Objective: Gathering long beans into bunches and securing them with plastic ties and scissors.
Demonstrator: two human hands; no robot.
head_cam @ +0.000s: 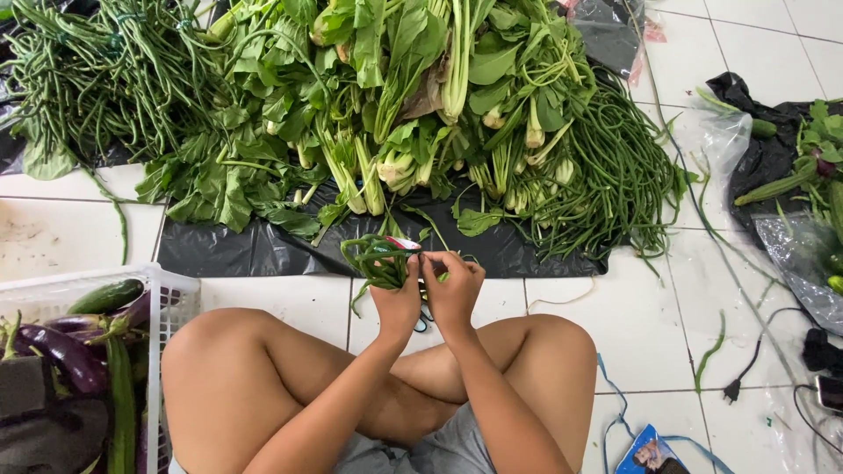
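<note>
Green long beans (376, 261) gripped by left hand (397, 303); right hand (452, 290), at three o'clock, pinches the band (404, 243); best kept taut.

The white tiled floor (632, 333) is carrying a black plastic sheet (263, 250) just beyond the grips, a white basket (167, 298) lying to their left, black cables (755, 360) trailing right.

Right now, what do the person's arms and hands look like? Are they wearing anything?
Both arms are bare, with no sleeves reaching the forearms. The left hand and right hand wear no gloves, and I can see no rings, watch or bracelets. The legs are bare too, with grey cloth shorts at the lap.
</note>
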